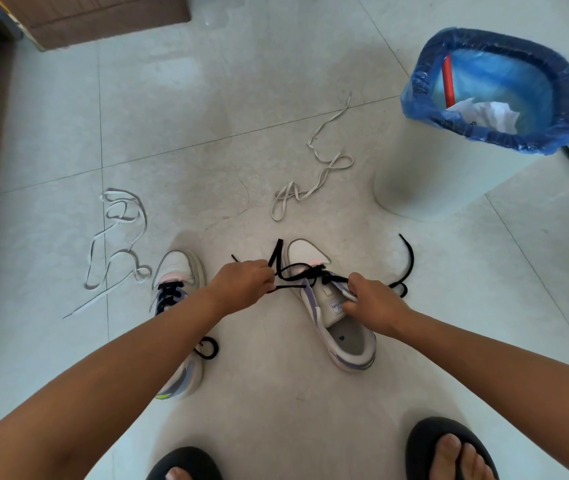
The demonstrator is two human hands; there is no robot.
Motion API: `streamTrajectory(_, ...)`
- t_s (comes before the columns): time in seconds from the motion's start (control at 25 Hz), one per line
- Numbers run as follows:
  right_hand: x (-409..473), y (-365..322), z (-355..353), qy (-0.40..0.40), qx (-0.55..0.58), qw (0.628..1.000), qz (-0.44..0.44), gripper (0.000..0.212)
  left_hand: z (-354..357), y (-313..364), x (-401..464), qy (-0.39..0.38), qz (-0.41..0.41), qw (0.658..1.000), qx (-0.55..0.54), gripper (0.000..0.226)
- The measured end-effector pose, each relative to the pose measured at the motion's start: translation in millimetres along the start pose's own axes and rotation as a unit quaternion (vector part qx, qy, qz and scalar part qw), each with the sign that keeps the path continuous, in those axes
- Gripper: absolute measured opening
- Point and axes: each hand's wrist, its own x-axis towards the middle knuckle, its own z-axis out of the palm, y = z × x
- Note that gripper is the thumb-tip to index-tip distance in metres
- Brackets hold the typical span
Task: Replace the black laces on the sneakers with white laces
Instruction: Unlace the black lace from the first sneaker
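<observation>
**Black lace drawn out of the right-hand sneaker as white laces wait on the tiles**

Nearest the camera, two feet in black sandals [449, 452] are planted on the pale tiled floor [276, 410]. Just beyond them, the right-hand sneaker [336, 327] is steadied by the right hand [368, 303], whose fingers are curled round the tongue and upper edge of the shoe. The left hand [241, 282] is closed in a pinch on the black lace [293, 273], which is pulled sideways out of the upper eyelets. The step is judged to be the unlacing of this shoe, and it looks to be well under way, with only the lower crossings near the toe threaded. It is best done one crossing at a time: the shoe should be held flat and firm by the tongue, and the lace drawn straight out along the line of each eyelet, so that the tip is not snagged or frayed. The loose end curving off to the right of the shoe should be kept free of knots.

The sneakers are white with lilac and blue panels and a pink patch at the toe. The left-hand sneaker [179, 306], partly hidden by the left forearm, is laced in black, untouched.

Farther out, two white laces are lain loose on the floor: one tangled [117, 244] beyond the left-hand sneaker, the other [314, 178] stretched toward a waste bin [449, 168] lined with a blue bag. A cardboard box [103, 19] is seen at the far edge.
</observation>
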Motion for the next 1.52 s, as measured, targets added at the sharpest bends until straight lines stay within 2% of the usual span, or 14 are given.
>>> streamTrajectory(0.12,0.7,-0.2,0.1,-0.003,0.001,1.000,0.000,0.022,-13.8,-6.9,7.3,0.079,-0.084,0.983,-0.145,0.023)
streamTrajectory(0.2,1.3,-1.1,0.7,-0.001,0.000,1.000,0.001,0.021,-21.7,1.8,20.5,0.107,-0.064,0.980,-0.154,0.025)
streamTrajectory(0.4,2.0,-1.4,2.1,-0.002,0.005,1.000,0.002,0.020,-32.1,34.6,48.8,-0.013,0.089,0.995,-0.035,0.026)
streamTrajectory(0.6,2.5,-1.2,2.1,0.001,0.000,1.000,0.001,0.020,-42.4,31.7,59.4,-0.017,0.149,0.984,0.100,0.022)
streamTrajectory(0.76,2.2,0.0,2.3,-0.004,0.000,1.000,-0.003,0.020,-33.3,31.5,56.6,0.006,0.080,0.980,0.181,0.024)
streamTrajectory(0.84,2.9,0.2,2.6,-0.004,0.000,1.000,-0.002,0.020,-34.1,33.4,55.5,0.058,-0.039,0.991,0.115,0.023)
streamTrajectory(0.92,3.4,0.4,2.6,-0.002,-0.001,1.000,-0.001,0.021,-31.1,33.3,45.2,0.073,-0.074,0.994,0.021,0.029)
streamTrajectory(1.0,3.2,-0.2,2.3,-0.001,-0.005,1.000,-0.003,0.021,-17.3,33.7,30.0,0.010,0.008,0.999,0.032,0.039)
streamTrajectory(1.08,2.9,-0.3,2.2,-0.002,-0.006,1.000,-0.005,0.022,-4.0,39.2,13.0,-0.052,0.062,0.994,0.075,0.036)
streamTrajectory(1.2,2.0,1.6,2.4,-0.005,0.003,1.000,0.000,0.022,2.0,31.3,2.6,0.044,0.075,0.990,0.113,0.019)
streamTrajectory(1.28,1.6,3.9,2.3,-0.006,0.010,1.000,0.003,0.022,-5.5,1.7,-4.9,0.025,0.034,0.986,0.163,0.017)
streamTrajectory(1.36,0.7,6.1,3.2,-0.005,0.016,1.000,0.008,0.024,-20.6,-42.7,-14.2,-0.038,-0.111,0.969,0.217,0.023)
streamTrajectory(1.44,0.6,7.5,2.9,-0.003,0.017,1.000,0.012,0.024,-40.3,-70.2,-16.8,-0.059,-0.260,0.935,0.235,0.025)
streamTrajectory(1.52,0.8,6.6,4.6,-0.002,0.015,1.000,0.009,0.022,-47.0,-60.1,-11.2,-0.076,-0.280,0.927,0.237,0.028)
